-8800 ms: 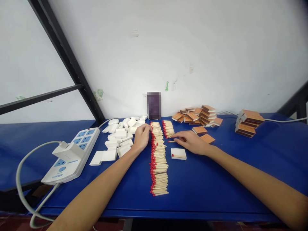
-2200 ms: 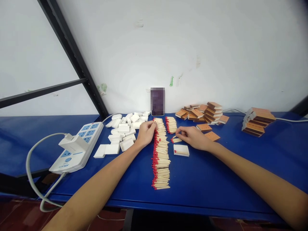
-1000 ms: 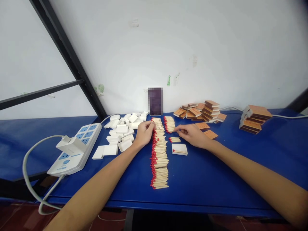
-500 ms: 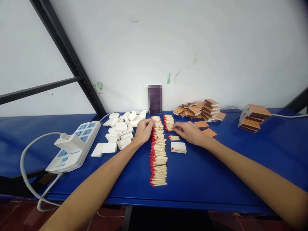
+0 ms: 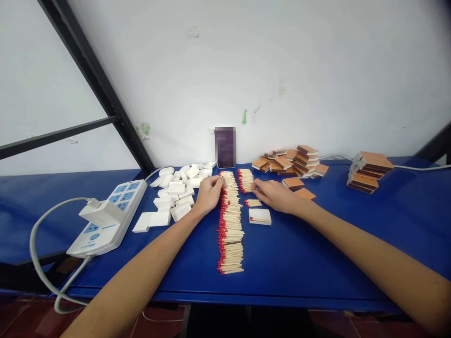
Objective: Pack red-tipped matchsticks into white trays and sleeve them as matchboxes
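Right fingers [image 5: 260, 187] narrow, at the short match row's [image 5: 245, 180] right edge

Whether they grip anything, I cannot tell. Left fingers [image 5: 216, 182], likewise narrow, sit at the long match row [image 5: 231, 223]. A white tray [image 5: 260, 214] lies on the right fingers' near side.

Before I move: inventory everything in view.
Long match row: many, red-tipped, centre
Short match row: many, red-tipped, centre right
Small match group: several, red-tipped, before short row
Lone tray: one, white, nearer, match inside
Tray heap: many, white, left
Matchbox heap: many, orange, back right
Loose matchboxes: two, orange, before heap
Matchbox stack: one, orange, far right
Blurred panel: one, purple, at wall
Power strip: one, white, left
Charger: one, white, on strip
Cables: several, white, mostly left
Table: one, blue, beneath
Frame bars: several, black, sides
Wall: one, white, behind
Floor: one, red, bottom
Left hand: one, bare, at long row
Right hand: one, bare, at short row
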A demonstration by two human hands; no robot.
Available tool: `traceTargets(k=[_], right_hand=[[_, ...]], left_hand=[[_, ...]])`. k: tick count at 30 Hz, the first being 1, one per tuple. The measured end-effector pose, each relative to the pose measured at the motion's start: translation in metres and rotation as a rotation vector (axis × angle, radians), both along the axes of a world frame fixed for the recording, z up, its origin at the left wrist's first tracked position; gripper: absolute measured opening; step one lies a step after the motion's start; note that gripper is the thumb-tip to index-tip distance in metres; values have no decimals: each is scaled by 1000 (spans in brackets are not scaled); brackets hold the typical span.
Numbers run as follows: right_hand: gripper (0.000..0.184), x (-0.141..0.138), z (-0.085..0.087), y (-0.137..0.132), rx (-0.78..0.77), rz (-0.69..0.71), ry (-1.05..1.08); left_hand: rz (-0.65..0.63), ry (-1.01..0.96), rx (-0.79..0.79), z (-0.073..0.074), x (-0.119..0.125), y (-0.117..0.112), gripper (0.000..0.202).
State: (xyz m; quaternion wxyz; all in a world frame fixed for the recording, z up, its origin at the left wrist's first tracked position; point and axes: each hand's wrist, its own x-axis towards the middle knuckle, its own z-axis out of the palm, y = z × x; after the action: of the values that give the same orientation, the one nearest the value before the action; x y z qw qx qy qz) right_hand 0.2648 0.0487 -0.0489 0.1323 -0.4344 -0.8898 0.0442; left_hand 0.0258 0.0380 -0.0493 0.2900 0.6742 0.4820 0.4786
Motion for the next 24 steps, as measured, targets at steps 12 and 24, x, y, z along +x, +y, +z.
traceTargets(k=[12, 24], right_hand=[[12, 3, 9, -5, -105, 63, 105], [13, 6, 13, -14, -192, 122, 129]], left_hand=[[12, 21, -4, 1, 0, 0, 30], [13, 31, -5, 1, 0, -1, 30]])
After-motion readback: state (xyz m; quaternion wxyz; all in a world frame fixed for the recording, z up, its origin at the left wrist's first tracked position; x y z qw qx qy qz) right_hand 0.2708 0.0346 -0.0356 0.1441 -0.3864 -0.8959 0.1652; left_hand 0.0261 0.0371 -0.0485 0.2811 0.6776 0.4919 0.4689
